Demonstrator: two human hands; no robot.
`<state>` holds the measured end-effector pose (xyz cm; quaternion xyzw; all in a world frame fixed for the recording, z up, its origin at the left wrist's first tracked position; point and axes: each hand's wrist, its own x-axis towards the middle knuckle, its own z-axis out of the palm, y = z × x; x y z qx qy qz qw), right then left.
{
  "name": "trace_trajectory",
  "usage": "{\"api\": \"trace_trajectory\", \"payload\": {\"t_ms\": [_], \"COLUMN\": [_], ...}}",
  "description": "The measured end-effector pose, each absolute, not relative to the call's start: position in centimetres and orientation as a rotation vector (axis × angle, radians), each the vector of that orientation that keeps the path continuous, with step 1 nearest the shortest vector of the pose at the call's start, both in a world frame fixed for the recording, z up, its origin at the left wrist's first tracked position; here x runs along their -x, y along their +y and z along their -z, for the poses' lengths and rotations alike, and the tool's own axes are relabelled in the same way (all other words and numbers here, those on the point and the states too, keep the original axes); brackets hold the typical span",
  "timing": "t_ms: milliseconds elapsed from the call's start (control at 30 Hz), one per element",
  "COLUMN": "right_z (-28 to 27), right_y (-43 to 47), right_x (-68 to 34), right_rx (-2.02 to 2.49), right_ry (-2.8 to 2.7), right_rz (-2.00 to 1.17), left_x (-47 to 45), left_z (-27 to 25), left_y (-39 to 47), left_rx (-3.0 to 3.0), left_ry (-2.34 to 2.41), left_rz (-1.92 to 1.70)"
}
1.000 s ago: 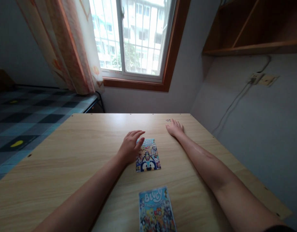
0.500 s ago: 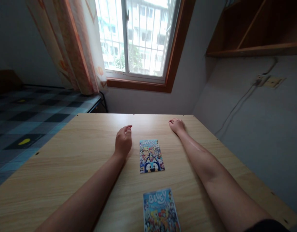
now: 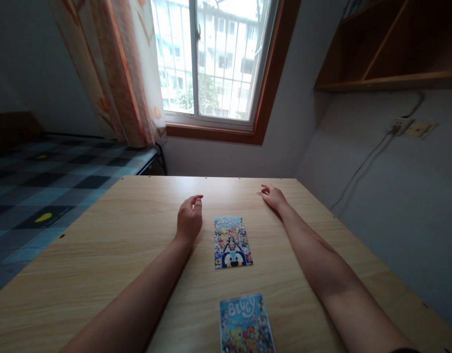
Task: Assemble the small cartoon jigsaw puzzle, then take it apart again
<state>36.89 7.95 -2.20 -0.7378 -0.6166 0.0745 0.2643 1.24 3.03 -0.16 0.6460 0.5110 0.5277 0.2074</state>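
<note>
As seen from the near edge of the table (image 3: pixel 100 235): flat near the middle, a colourful card (image 3: pixel 233 244). Closer, toward the near edge, a box (image 3: pixel 246 321) marked BLUEY, cut off at the bottom of the view. Just left of the card, the left hand (image 3: pixel 190 218), relaxed and half-curled, with nothing visible in its grip. Toward the far right corner, the right hand (image 3: pixel 273 197), with fingertips at some tiny pieces (image 3: pixel 258 193), too small to make out; cannot tell whether pinching any. Beyond the far edge, a window (image 3: pixel 211 63); past the left edge, a checked bed (image 3: pixel 67 171).
</note>
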Motion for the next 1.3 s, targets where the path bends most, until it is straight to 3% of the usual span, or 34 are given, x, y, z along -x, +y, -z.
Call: {"api": "trace_trajectory", "payload": {"t_ms": [567, 700, 933, 1300], "right_z": [-3.1, -5.4, -6.0, -5.6], "right_y": [6.2, 5.4, 2.9, 2.8], "right_x": [-36.8, -33.9, -25.7, -25.8], "right_rx": [2.102, 1.911, 1.294, 1.169], "right_ry": [-1.790, -1.866, -1.937, -1.927], "right_rz": [-0.691, -0.858, -1.549, -1.734], "left_x": [-1.5, -1.4, -1.6, -2.3], "left_z": [0.3, 0.3, -0.4, -1.1], "left_y": [2.7, 2.6, 1.5, -0.3], "left_rx": [-1.757, -1.739, -1.904, -2.341], "left_ry": [1.444, 1.432, 1.257, 0.950], "left_rz": [-1.482, -1.523, -1.465, -1.146]}}
